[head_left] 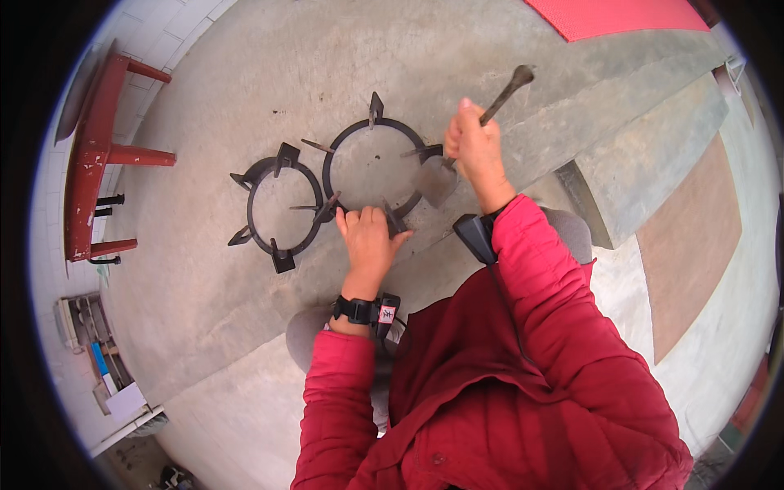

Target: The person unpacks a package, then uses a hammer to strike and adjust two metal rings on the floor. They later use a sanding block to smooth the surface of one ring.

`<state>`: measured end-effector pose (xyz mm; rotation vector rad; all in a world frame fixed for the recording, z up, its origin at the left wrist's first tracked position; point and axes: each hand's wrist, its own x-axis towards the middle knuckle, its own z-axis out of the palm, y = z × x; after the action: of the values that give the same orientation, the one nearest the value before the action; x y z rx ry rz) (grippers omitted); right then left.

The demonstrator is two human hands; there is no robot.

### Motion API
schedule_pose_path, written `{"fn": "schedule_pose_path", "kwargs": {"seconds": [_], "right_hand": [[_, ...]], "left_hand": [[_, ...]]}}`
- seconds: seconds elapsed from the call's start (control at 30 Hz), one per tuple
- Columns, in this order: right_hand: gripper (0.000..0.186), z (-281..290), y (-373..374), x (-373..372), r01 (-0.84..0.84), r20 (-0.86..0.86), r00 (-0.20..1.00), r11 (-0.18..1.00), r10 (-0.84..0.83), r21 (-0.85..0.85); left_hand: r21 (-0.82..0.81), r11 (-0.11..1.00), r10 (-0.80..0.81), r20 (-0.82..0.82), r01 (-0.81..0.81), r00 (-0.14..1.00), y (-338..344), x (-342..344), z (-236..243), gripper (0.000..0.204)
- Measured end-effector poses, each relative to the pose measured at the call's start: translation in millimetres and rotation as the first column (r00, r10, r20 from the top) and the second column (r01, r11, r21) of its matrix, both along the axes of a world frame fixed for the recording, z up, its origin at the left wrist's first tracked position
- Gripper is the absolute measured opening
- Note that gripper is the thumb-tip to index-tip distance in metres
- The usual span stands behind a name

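Two black iron rings with upright prongs, a smaller one (311, 239) at left and a larger one (344, 126) at right, lie on grey concrete. My left hand (367, 245) grips the near edge of the larger ring by a prong. My right hand (478, 155) is closed round a long dark metal tool (509, 91); its wide flat blade (434, 181), somewhat blurred, is beside the right side of the larger ring. Whether the blade touches the ring I cannot tell.
A red bench (90, 180) stands by a tiled wall (167, 37) at left. A pink mat (612, 16) lies at back right. A concrete step edge (592, 204) and a brown patch (686, 245) are at right. A low shelf with small items (102, 359) sits at lower left.
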<state>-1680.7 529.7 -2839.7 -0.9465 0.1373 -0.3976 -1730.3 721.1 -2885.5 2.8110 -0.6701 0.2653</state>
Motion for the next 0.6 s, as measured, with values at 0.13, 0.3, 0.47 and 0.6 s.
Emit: {"fn": "schedule_pose_path", "kwargs": {"seconds": [0.13,0.3,0.47,0.6], "right_hand": [[0.038,-0.9,7.3,-0.5,-0.042,-0.117,0.992,0.99,0.057,0.131],[0.04,-2.5,9.2,-2.8,-0.121,-0.208,0.968,0.986,0.143,0.115],[0.039,-4.1,8.3,-10.0,0.088,-0.153,0.986,0.992,-0.073,0.091],[0.038,-5.9,27.2,-25.6,-0.165,-0.149,0.97,0.971,0.192,0.174]], "left_hand": [[0.061,0.998,0.017,-0.046,-0.014,0.999,6.2,0.3,3.5,0.048],[0.019,1.0,0.002,-0.066,-0.001,0.998,10.4,0.4,4.7,0.044],[0.046,0.999,0.013,-0.029,-0.012,0.999,9.0,0.0,0.8,0.044],[0.059,0.998,0.012,-0.076,-0.008,0.997,9.5,-7.1,-2.1,0.044]]}}
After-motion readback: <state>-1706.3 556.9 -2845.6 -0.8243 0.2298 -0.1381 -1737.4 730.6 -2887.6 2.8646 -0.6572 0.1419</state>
